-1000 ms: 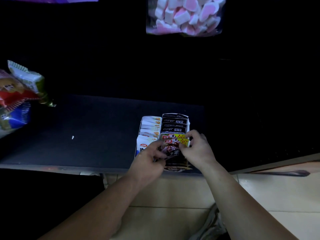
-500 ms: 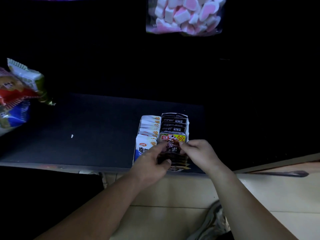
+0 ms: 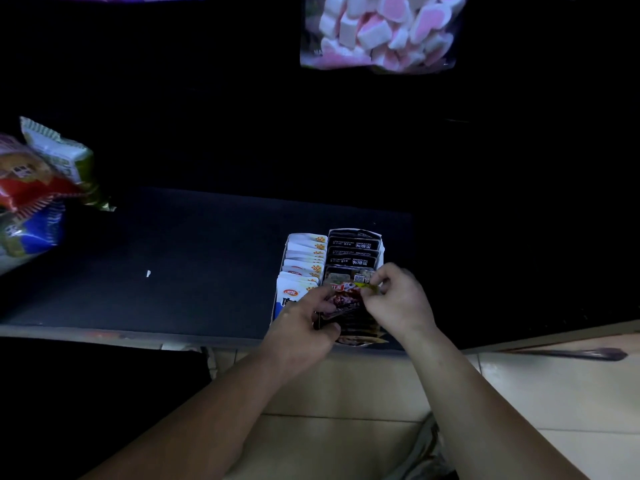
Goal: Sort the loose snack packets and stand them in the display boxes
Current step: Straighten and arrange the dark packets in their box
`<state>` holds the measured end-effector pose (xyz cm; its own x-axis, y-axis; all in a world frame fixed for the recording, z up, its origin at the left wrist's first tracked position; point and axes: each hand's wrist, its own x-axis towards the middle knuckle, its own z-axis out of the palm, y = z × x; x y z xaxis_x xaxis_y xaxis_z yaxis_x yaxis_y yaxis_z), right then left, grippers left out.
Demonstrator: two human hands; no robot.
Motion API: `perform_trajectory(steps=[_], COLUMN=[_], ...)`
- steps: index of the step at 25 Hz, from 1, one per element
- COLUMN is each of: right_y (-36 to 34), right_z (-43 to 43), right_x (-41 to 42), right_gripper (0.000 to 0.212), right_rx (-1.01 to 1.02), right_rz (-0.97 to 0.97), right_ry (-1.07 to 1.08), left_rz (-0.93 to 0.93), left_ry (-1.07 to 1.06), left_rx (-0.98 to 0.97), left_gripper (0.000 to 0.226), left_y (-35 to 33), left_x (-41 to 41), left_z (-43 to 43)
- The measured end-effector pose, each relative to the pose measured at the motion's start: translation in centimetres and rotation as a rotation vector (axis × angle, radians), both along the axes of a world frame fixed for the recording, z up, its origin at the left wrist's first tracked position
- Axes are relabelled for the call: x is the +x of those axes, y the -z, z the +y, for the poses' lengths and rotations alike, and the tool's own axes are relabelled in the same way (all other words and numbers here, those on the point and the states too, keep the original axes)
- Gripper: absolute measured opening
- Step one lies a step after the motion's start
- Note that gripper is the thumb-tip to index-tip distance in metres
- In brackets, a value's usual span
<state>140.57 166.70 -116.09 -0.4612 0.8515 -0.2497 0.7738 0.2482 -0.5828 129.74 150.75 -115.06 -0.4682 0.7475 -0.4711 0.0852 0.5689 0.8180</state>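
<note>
marshmallow bag [image 3: 379, 29] overhead, dark shelf [image 3: 173, 271], tiled floor [image 3: 554, 393]

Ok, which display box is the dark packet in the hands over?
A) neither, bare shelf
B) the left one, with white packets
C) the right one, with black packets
C: the left hand and right hand pinch the dark packet at the front of the right display box, in line with the black packets.

A dark shelf [image 3: 190, 265] runs left to right, its front edge above a pale tiled floor [image 3: 346, 386]. Near that edge, right of centre, two display boxes [image 3: 381, 252] stand side by side and touching: white packets [image 3: 306, 252] upright in the left one, black packets [image 3: 351, 252] in the right. A small white scrap [image 3: 148, 273] lies well apart to their left. Snack bags [image 3: 38, 188] are heaped at the far left end.
</note>
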Motion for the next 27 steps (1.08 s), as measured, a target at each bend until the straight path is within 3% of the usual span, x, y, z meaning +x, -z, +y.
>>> perform_trajectory(steps=[6, 10, 13, 15, 16, 19, 22, 27], right_y=[-1.0, -1.7, -2.4, -2.3, -2.1, -1.3, -0.9, -1.3], right_z=[0.8, 0.7, 1.0, 1.5, 1.7, 2.0, 2.1, 2.0], right_x=[0.4, 1.1, 1.5, 1.6, 1.5, 0.6, -0.7, -2.5], right_gripper=[0.011, 0.016, 0.018, 0.019, 0.018, 0.008, 0.03, 0.042], right_rx=[-0.353, -0.357, -0.409, -0.436, -0.406, -0.066, 0.036, 0.107], right_rz=[0.086, 0.069, 0.021, 0.029, 0.071, 0.152, -0.001, -0.231], right_ry=[0.022, -0.061, -0.112, -0.074, -0.03, -0.001, -0.206, -0.289], left_rz=[-0.003, 0.142, 0.319, 0.297, 0.249, 0.197, 0.187, 0.149], left_ry=[-0.026, 0.009, 0.097, 0.124, 0.13, 0.132, 0.116, 0.1], left_rx=[0.008, -0.008, 0.028, 0.044, 0.027, 0.002, 0.011, 0.022], left_gripper=[0.069, 0.068, 0.057, 0.041, 0.033, 0.027, 0.031, 0.027], left_y=[-0.1, -0.3, -0.2, -0.2, -0.2, 0.1, 0.2, -0.1], left_x=[0.1, 0.0, 0.0, 0.1, 0.1, -0.1, -0.3, -0.3], left_z=[0.5, 0.2, 0.1, 0.1, 0.0, -0.1, -0.2, -0.5])
